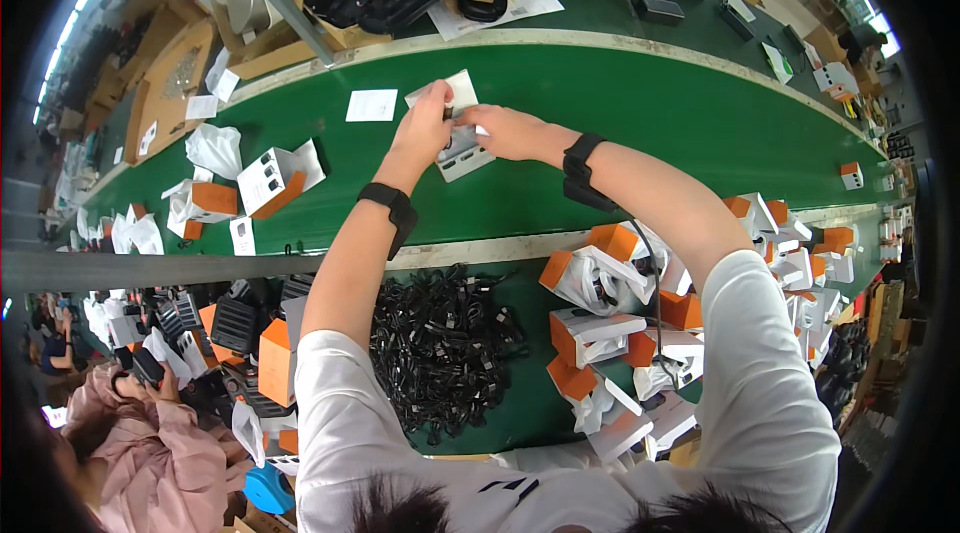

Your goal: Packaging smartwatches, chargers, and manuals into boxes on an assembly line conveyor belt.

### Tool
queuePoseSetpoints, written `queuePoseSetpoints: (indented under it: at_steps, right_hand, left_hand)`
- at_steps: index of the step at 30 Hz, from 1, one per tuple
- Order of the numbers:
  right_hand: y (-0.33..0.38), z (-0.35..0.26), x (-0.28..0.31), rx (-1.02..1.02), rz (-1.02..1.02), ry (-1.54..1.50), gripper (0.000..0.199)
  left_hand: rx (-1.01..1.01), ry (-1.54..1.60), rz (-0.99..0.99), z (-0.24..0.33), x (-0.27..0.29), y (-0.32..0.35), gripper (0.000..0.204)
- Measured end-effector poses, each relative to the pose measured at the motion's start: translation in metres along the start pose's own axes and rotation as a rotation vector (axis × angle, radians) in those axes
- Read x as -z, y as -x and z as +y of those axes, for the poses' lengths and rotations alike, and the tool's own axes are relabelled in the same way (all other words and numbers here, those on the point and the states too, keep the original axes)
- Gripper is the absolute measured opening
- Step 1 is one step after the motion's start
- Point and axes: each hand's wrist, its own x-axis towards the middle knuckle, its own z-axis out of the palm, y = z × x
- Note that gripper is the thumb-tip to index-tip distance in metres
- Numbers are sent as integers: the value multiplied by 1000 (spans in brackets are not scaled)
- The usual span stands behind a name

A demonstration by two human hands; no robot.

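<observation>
The left hand [424, 128] covers part of the white card [458, 90], and both hands hide the top of the grey box [466, 155], so the grip cannot be told. The black heap [440, 343] is too tangled to make out. The person in pink [150, 453] is cut off by the rim.

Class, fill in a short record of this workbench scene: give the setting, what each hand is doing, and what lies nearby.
Setting: green conveyor belt
Left hand: grips the white box at its left side, with a white card just behind
Right hand: on the same box, from the right
Wrists: black wristbands
Near side: pile of black cables, heap of orange-and-white boxes
On belt: white slip
</observation>
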Motion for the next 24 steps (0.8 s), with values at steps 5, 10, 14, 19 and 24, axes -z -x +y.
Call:
queuePoseSetpoints:
  at_steps: [5, 10, 14, 19, 24]
  right_hand:
    - [8, -1, 12, -167, 151, -416, 37]
    - [19, -4, 15, -325, 260, -557, 35]
    - [26, 5, 17, -405, 294, -606, 31]
    - [29, 5, 17, -381, 289, -650, 29]
    - [33, 2, 21, -382, 291, -709, 25]
  left_hand:
    - [94, 149, 117, 0, -14, 2, 31]
    - [20, -14, -79, 15, -33, 6, 24]
    - [-408, -122, 34, 24, -34, 19, 37]
    - [-381, -250, 118, 20, -37, 21, 38]
    - [-274, -80, 228, 19, -54, 15, 34]
